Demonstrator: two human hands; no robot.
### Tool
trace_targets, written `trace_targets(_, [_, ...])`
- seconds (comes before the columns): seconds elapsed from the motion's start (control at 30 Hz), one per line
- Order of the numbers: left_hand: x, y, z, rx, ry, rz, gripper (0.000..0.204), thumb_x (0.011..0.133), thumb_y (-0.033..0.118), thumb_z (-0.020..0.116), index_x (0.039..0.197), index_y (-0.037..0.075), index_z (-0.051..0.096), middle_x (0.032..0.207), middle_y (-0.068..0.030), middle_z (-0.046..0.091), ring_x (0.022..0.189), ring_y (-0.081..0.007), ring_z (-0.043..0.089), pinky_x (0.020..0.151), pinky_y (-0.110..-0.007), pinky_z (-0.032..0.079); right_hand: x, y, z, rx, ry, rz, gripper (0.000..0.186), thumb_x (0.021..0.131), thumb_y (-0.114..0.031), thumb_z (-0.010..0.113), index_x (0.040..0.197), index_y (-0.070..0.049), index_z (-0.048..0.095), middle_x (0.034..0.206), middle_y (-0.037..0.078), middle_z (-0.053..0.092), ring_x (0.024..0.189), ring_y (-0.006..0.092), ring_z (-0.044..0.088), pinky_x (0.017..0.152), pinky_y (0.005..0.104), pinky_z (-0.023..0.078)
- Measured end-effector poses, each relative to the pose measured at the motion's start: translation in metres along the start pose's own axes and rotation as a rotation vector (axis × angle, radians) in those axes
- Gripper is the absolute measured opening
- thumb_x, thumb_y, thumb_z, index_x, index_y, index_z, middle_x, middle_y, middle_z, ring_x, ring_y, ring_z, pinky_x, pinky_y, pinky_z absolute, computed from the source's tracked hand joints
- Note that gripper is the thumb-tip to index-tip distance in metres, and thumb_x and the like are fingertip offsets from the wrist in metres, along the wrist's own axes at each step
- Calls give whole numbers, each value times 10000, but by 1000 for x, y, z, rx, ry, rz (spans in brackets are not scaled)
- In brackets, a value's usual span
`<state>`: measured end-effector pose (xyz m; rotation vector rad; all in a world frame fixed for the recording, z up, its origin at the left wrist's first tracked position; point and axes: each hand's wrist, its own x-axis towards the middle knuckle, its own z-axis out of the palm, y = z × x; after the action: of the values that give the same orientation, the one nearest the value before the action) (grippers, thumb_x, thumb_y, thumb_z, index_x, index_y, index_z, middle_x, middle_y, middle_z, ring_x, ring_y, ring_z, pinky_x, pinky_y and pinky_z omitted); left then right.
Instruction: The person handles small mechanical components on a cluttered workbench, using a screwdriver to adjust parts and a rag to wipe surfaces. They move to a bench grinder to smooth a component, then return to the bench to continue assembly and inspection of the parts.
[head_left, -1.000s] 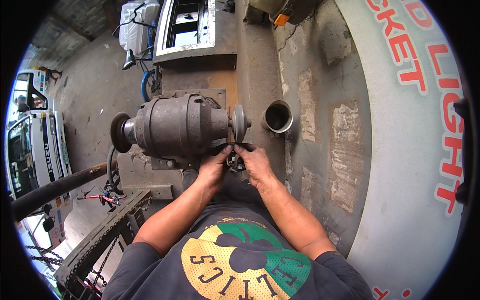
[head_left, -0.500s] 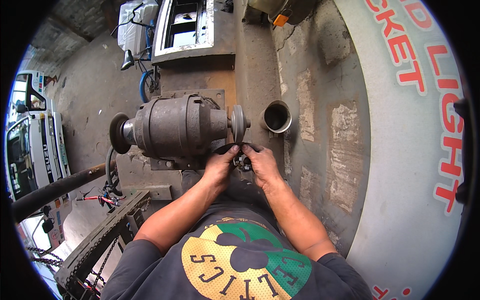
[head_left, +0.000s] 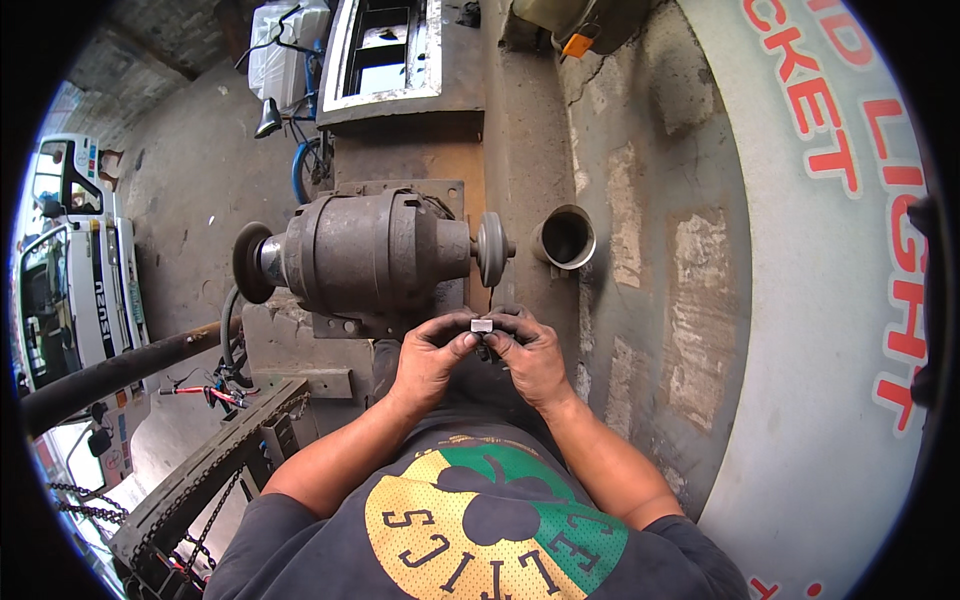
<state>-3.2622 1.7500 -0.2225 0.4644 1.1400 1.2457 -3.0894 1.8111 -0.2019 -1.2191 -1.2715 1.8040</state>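
Left hand (head_left: 426, 366), right hand (head_left: 538, 366): fingers (head_left: 452, 323) pinching 1 pale-faced block (head_left: 482, 326) | wheel (head_left: 491, 250) at 12 o'clock, apart | face looks ground; remainder unclear

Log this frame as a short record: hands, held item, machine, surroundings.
left hand: pinches left side of small part
right hand: pinches its right side
held part: pale rectangular face showing; the rest mostly hidden
machine: bench grinder, grey wheel at right end, flared dark disc at left end
part vs wheel: pale face apart from wheel, nearer the person
beside wheel: open-mouthed cylinder, to its right
background: blue bicycle, white truck
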Motion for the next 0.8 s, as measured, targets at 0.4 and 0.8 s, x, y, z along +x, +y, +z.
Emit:
trace_targets(0.4, [34,-17,20,-247,58,-283,357,1008,250,744,1245,-14,705,1167,-75,742,1067,-162,662,993,-326,493,22,26,-3,346,183,292,261,1021,-172,726,1157,49,753,1021,49,752,904,118,661,817,268,536])
trace_targets(0.8, [46,-31,8,-324,126,-348,347,971,287,796,1184,25,714,1114,-59,747,1055,-188,679,920,-352,514,38,24,3,344,203,358,281,1009,-183,747,1149,60,746,978,70,759,820,134,689,746,284,555])
